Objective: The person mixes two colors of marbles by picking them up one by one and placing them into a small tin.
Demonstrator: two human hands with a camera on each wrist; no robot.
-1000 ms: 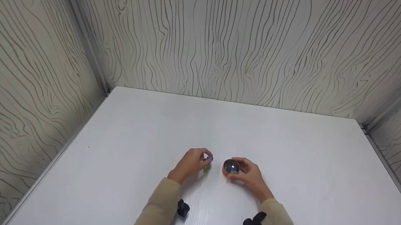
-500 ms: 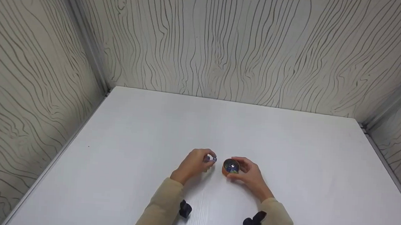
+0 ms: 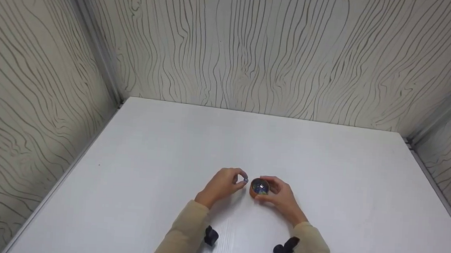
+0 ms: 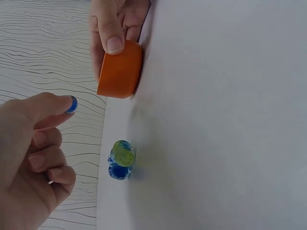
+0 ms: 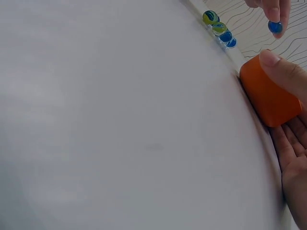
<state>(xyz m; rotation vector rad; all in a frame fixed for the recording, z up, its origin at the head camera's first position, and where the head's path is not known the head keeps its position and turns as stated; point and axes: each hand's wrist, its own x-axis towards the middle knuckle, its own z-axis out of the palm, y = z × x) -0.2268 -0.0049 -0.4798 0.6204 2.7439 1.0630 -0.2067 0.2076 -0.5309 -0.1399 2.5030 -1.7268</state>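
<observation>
Left hand (image 3: 221, 185) pinches blue marble (image 4: 71, 104); right hand (image 3: 280, 196) grips upright orange cup (image 4: 121, 70).

White table (image 3: 325, 169), cup (image 3: 260, 188), seemingly marbles (image 4: 121, 159)

A bare recording booth: a plain white table (image 3: 168, 146) enclosed by wood-grain-patterned panel walls (image 3: 255, 45).

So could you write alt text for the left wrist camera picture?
A left hand pinches a small blue marble above a white table. Across from it, a right hand holds an orange cup; two more marbles lie between.
</observation>
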